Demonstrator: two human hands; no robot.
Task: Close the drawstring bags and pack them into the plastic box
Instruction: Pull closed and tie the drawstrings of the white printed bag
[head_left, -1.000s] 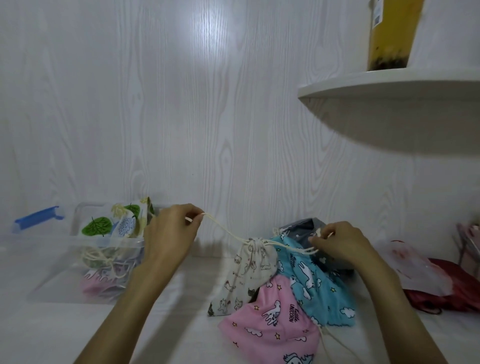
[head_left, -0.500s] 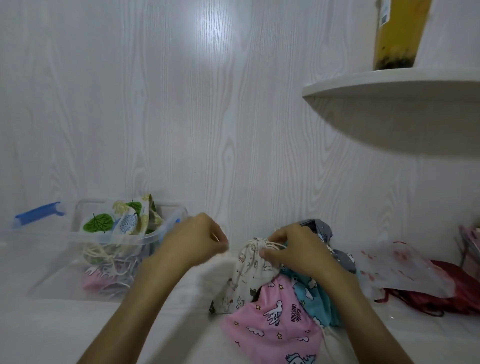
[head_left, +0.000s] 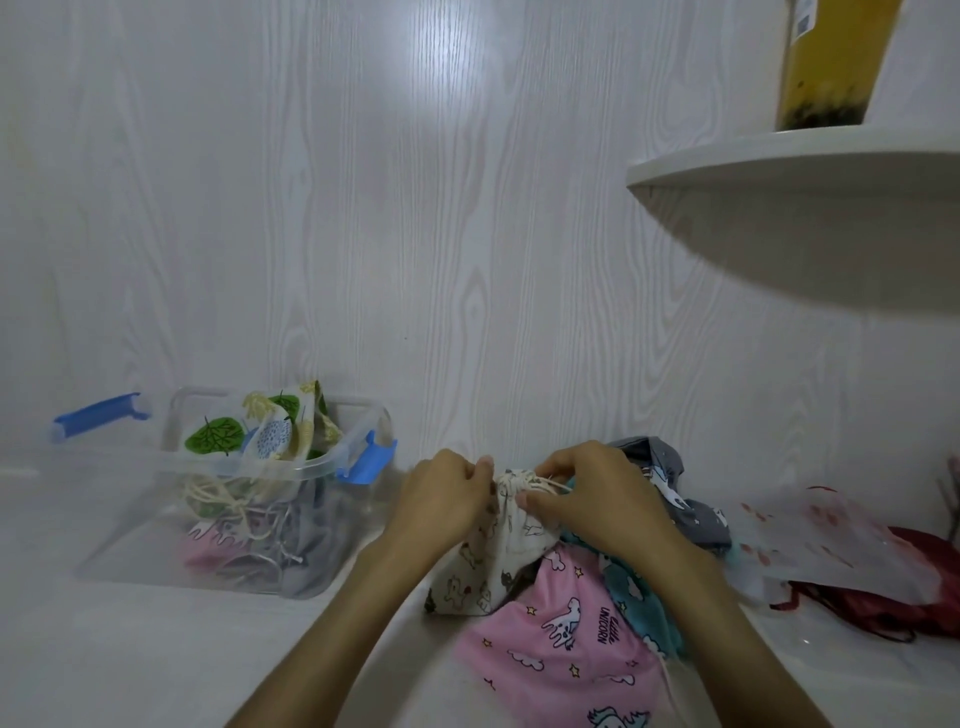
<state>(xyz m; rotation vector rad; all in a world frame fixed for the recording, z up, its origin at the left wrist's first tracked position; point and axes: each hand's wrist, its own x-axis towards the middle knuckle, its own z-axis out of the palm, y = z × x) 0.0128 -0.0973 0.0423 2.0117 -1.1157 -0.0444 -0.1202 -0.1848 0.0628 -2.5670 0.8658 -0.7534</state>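
You're pinching the gathered neck of the cream cat-print drawstring bag (head_left: 493, 561) with both hands, left hand (head_left: 447, 501) at its 9 o'clock, right hand (head_left: 587, 499) at 3 o'clock, fingers curling round the cord. It's sitting on the white worktop (head_left: 156, 660), leaning on the pink unicorn bag (head_left: 561, 644). The clear plastic box (head_left: 234, 499) with bags inside is sitting at 9 o'clock.

Bare tabletop (head_left: 395, 597) between plastic box (head_left: 332, 462) and bags (head_left: 566, 623)
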